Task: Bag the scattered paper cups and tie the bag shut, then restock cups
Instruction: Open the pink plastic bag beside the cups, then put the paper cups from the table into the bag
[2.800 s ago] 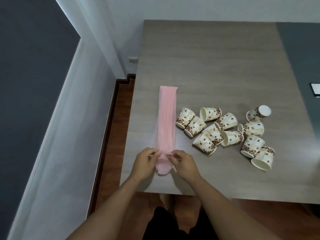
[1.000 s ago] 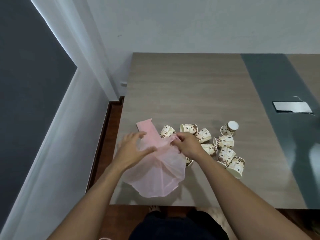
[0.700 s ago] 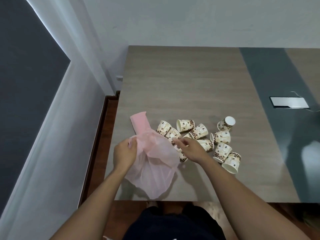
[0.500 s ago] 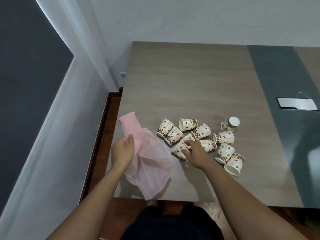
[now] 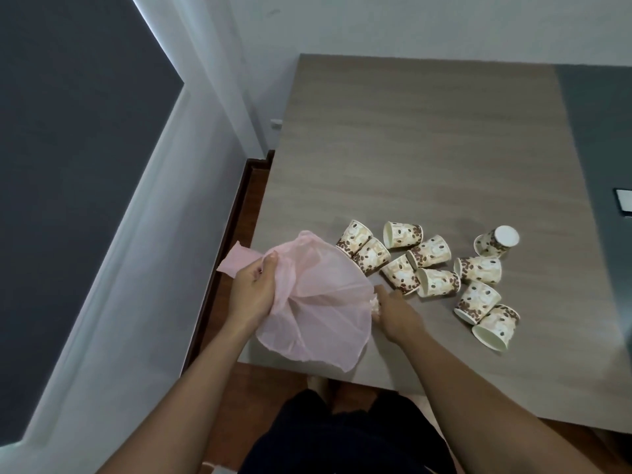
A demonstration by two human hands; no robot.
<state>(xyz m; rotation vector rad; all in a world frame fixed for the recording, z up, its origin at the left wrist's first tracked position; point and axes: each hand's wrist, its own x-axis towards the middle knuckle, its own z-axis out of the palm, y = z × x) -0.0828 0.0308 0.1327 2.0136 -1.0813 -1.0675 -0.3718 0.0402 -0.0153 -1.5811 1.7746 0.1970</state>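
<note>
Now the left hand (image 5: 253, 295) is gripping the flimsy pink bag (image 5: 318, 302) by its gathered rim over the table (image 5: 410, 148) edge, the right hand (image 5: 393, 313) is working at its mouth, grip impossible to tell, beside light, crushable cups (image 5: 427, 268) probably wanting gentle rim pinches.

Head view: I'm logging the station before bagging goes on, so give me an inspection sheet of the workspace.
Surface: grey wood-grain table, with a dark grey strip along its right side.
Job's things: thin pink plastic bag held over the table's near left corner; ten bean-print paper cups visible, loose on the table, mostly tipped on their sides.
Clutter: flat dark rectangular device, cut off at the right edge.
Hands: left hand grips the bag's gathered plastic; right hand holds a pale object at the bag's edge, probably a cup, half hidden.
Cables: nothing seen.
Surroundings: white wall, dark grey panel, brown floor.
</note>
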